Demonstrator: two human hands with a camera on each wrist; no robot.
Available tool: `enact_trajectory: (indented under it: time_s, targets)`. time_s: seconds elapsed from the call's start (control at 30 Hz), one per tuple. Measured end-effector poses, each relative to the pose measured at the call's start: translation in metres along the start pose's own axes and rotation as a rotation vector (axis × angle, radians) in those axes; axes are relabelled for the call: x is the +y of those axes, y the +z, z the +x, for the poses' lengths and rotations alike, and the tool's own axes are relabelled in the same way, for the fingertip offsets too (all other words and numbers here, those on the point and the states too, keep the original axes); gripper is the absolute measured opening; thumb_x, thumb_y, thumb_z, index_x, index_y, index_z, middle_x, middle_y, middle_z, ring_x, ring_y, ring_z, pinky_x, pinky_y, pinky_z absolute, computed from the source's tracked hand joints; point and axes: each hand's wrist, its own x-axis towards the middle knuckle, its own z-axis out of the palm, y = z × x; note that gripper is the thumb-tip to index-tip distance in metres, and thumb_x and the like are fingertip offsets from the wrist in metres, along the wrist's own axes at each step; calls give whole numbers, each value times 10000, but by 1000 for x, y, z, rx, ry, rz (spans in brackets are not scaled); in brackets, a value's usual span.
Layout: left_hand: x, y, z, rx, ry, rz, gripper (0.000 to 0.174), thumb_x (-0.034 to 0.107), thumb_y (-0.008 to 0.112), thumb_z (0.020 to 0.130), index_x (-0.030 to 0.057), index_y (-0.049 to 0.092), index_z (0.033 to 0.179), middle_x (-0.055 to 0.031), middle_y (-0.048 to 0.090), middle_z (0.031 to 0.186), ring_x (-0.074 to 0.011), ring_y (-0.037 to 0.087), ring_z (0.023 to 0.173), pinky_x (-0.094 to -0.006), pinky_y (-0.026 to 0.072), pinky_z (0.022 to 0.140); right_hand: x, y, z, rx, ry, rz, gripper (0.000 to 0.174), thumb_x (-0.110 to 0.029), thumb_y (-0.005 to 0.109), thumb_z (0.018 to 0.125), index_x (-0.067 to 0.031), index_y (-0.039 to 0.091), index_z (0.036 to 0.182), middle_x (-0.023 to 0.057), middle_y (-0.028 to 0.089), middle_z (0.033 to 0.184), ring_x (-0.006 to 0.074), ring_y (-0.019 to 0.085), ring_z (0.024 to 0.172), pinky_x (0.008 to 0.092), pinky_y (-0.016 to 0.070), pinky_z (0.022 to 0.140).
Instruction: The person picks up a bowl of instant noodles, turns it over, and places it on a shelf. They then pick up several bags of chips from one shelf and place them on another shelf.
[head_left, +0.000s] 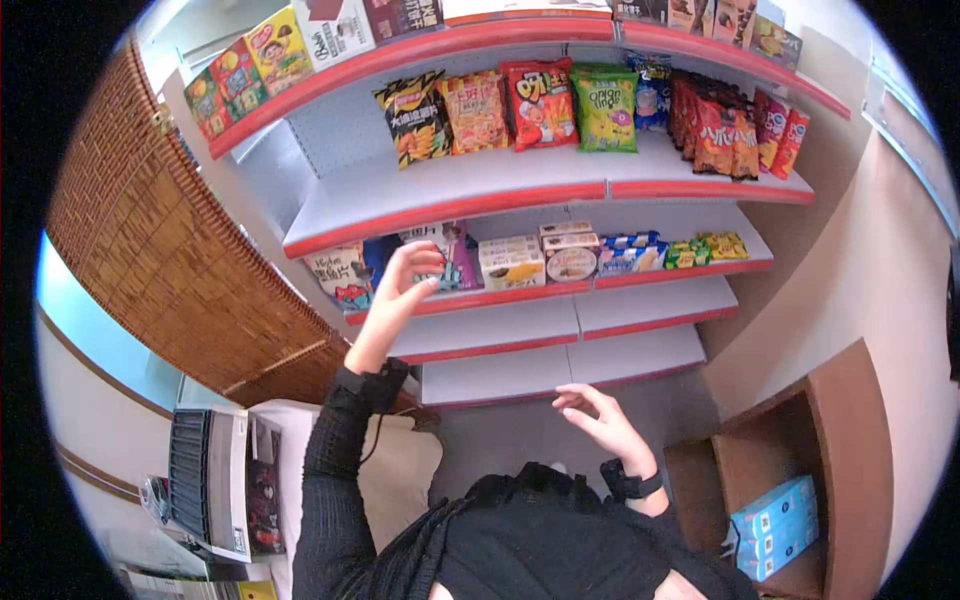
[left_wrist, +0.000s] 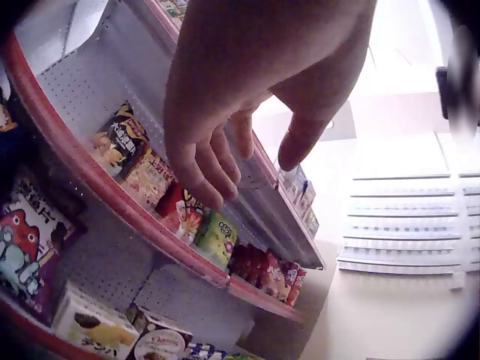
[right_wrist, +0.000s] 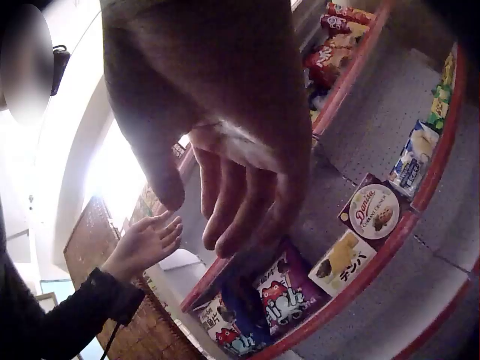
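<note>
Both hands hang in the air before a red-edged shelf unit, holding nothing. The left hand is raised in front of the lower snack shelf, overlapping a purple snack bag in the head view; its fingers are loosely bent, thumb apart. In the left wrist view the left hand covers part of the shelves. Lower and to the right, the right hand is over the floor with relaxed fingers. The right wrist view shows the right hand large, the purple bag beyond it.
Chip bags, among them a green one, line the middle shelf. Boxed cookies and small packets stand on the shelf below. A brown cabinet with a blue pack is at right; a woven screen is at left.
</note>
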Motion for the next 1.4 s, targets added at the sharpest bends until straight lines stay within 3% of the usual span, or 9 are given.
enact_trajectory:
  time_s: [0.3, 0.53, 0.67, 0.83, 1.03, 1.1, 1.2, 1.3, 1.4]
  targets:
    - [-49, -112, 149, 228, -67, 238, 654, 150, 662, 781, 46, 304, 1319, -164, 435, 1249, -243, 443, 1159, -349, 377, 965, 23, -22, 13, 135, 77, -38, 336, -106, 590, 828, -48, 539, 1155, 73, 634, 987, 154, 591, 926, 307, 449, 864]
    - [-141, -199, 314, 461, -65, 354, 1128, 324, 831, 560, -57, 124, 1352, -248, 425, 1226, -279, 449, 1127, -365, 371, 940, 5, -10, -17, 499, 119, 18, 334, -32, 569, 818, -28, 528, 1149, 88, 629, 976, 163, 583, 905, 297, 453, 832]
    - [-185, -230, 358, 272, -157, 188, 1167, 365, 851, 500, -83, 142, 1312, -209, 523, 1090, -296, 515, 1023, -396, 399, 878, 12, 1, -21, 595, 137, 82, 338, -43, 560, 828, -33, 516, 1163, 92, 622, 986, 159, 573, 912, 290, 442, 838]
    - [-143, -204, 329, 157, -286, 304, 889, 388, 813, 534, -19, 359, 1181, -131, 534, 1072, -234, 519, 990, -419, 401, 802, 2, 10, 0, 579, 134, 16, 345, -57, 559, 827, -34, 512, 1168, 93, 622, 989, 160, 574, 915, 293, 442, 834]
    - [-96, -201, 292, 107, -228, 221, 463, 316, 737, 662, 74, 587, 1027, -51, 620, 959, -155, 585, 881, -338, 462, 715, 7, 18, 32, 476, 84, 2, 344, -23, 526, 838, -25, 496, 1181, 85, 604, 990, 155, 565, 924, 285, 438, 846]
    - [-66, -188, 267, 300, -172, 121, 438, 292, 722, 691, 68, 592, 1044, -40, 629, 961, -157, 588, 903, -369, 471, 752, 9, 19, 46, 453, 89, 8, 353, -42, 544, 833, -30, 497, 1182, 89, 612, 991, 165, 574, 922, 296, 444, 842]
    - [-40, -187, 240, 296, -138, 104, 437, 267, 720, 703, 61, 580, 1063, -41, 626, 964, -152, 585, 889, -340, 458, 779, 5, 25, 67, 405, 78, 12, 395, -71, 569, 827, -40, 475, 1209, 96, 615, 1009, 183, 582, 932, 319, 446, 850]
    - [-36, -159, 205, -28, -3, 165, 397, 222, 723, 716, 44, 596, 1047, -28, 622, 957, -103, 560, 857, -255, 437, 770, -11, 32, 97, 361, 44, 40, 515, -97, 609, 811, -55, 405, 1282, 113, 579, 1098, 213, 564, 1000, 354, 424, 903]
    - [-4, -92, 151, -368, -241, 147, 665, 181, 775, 653, -11, 457, 1205, -87, 588, 1082, -160, 574, 943, -309, 460, 851, -36, 52, 131, 487, -133, -1, 594, -126, 662, 774, -54, 389, 1297, 127, 547, 1149, 233, 540, 1048, 361, 412, 930]
